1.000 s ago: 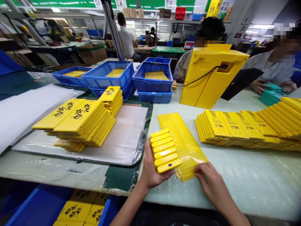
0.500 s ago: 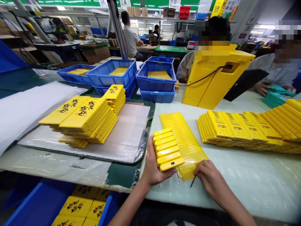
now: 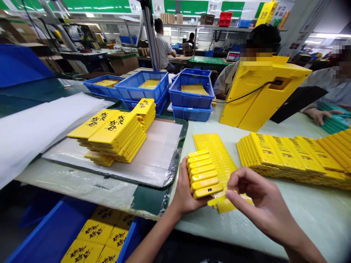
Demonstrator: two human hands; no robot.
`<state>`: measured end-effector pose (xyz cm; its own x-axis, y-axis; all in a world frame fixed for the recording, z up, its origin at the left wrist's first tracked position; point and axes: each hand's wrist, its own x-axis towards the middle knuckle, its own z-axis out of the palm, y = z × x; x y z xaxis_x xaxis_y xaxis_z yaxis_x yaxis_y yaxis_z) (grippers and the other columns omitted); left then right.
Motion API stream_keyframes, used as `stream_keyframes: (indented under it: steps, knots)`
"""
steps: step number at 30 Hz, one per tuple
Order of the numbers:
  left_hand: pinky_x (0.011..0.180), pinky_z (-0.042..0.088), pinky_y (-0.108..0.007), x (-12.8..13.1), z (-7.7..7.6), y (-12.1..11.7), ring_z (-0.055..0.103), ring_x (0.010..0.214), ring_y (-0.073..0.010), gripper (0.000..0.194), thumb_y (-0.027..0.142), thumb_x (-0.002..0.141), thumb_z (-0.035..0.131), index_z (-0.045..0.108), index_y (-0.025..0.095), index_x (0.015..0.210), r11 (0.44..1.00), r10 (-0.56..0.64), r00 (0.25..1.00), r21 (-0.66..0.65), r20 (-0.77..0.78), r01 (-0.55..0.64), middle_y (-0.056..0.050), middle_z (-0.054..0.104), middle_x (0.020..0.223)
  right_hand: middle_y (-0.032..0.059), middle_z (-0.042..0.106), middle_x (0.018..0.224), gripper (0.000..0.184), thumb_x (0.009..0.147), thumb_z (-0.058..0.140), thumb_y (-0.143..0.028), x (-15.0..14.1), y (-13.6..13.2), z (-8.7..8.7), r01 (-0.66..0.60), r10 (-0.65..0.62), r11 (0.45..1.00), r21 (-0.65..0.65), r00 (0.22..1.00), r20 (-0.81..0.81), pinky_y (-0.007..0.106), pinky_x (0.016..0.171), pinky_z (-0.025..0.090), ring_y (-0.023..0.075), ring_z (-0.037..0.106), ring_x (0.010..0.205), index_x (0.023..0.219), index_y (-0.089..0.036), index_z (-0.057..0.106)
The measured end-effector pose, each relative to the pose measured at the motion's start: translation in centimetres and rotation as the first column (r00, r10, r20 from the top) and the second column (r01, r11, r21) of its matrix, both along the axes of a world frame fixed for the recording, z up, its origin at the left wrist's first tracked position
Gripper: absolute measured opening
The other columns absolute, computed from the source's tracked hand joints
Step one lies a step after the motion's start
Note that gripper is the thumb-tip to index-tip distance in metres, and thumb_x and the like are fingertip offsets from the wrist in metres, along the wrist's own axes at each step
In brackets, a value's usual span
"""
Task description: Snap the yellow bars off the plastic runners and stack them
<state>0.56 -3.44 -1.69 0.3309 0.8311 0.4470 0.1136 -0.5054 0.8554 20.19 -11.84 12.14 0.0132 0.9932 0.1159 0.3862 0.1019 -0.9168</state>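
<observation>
My left hand (image 3: 184, 195) is wrapped round a row of slim yellow power-bank-like cases (image 3: 204, 173), their narrow ends facing up. The nearest case has a small dark port opening. My right hand (image 3: 256, 204) is raised just right of these cases, thumb and forefinger pinched on a thin yellow adhesive strip (image 3: 215, 201). That strip reaches towards the nearest case; whether it touches is unclear. Beneath and behind both hands lies a yellow sticker sheet (image 3: 210, 140) marked in rows, partly hidden by them.
Stacked yellow cases with black lettering (image 3: 112, 128) stand on a lined tray (image 3: 164, 146) at left. More cases (image 3: 268, 149) lie at right. Behind are blue bins (image 3: 192, 98) and a yellow stand (image 3: 260, 95) with a black cable. Co-workers sit beyond. A blue crate (image 3: 55, 230) is below the table edge.
My right hand has risen from the sheet's lower corner and turned, now with a yellow strip in its pinch. The thin dark tool seen by it earlier no longer shows. The view has shifted left.
</observation>
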Motion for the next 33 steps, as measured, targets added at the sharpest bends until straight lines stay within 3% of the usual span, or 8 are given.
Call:
stream_keyframes:
  steps: [7,12,22,33]
  knots:
    - [0.122,0.036,-0.065,0.0,-0.2,-0.1,0.048,0.143,-0.0432,0.139,0.058,0.064,0.092,0.003,0.028,0.167,1.000,0.014,1.000,-0.001,-0.028,-0.014,-0.019,0.040,0.157,-0.0016,0.057,0.075,0.012,0.093,0.066,-0.019,-1.9,2.6,0.8,-0.086,0.087,0.995,0.044,0.996,-0.015,0.018,0.057,0.048,0.0090,0.056,0.063,0.086,-0.019,0.056]
    - [0.121,0.037,-0.065,0.0,-0.2,0.0,0.045,0.145,-0.0432,0.137,0.056,0.065,0.092,0.003,0.029,0.167,1.000,0.013,0.999,0.010,-0.039,-0.013,-0.019,0.036,0.158,-0.0022,0.057,0.073,0.011,0.087,0.064,-0.013,-1.9,3.3,1.6,-0.164,0.163,0.986,-0.027,0.986,-0.035,0.018,0.055,0.046,0.0087,0.055,0.062,0.083,-0.019,0.056]
    - [0.122,0.034,-0.067,0.0,-0.1,0.1,0.044,0.145,-0.0431,0.134,0.059,0.067,0.088,0.004,0.028,0.166,1.000,0.003,0.999,0.026,-0.048,-0.002,-0.019,0.036,0.157,-0.0023,0.057,0.070,0.011,0.082,0.064,-0.014,-2.5,3.7,2.0,-0.156,0.150,0.986,-0.067,0.985,-0.085,0.018,0.053,0.045,0.0085,0.054,0.059,0.079,-0.018,0.055]
    - [0.121,0.035,-0.068,0.0,0.0,0.0,0.046,0.145,-0.0448,0.135,0.055,0.066,0.089,0.002,0.028,0.165,1.000,-0.021,0.999,-0.007,-0.038,0.021,-0.020,0.037,0.158,-0.0022,0.059,0.074,0.009,0.084,0.059,-0.012,-2.2,3.8,2.3,-0.242,0.253,0.961,-0.135,0.965,0.069,0.023,0.052,0.041,0.0106,0.052,0.059,0.087,-0.020,0.057]
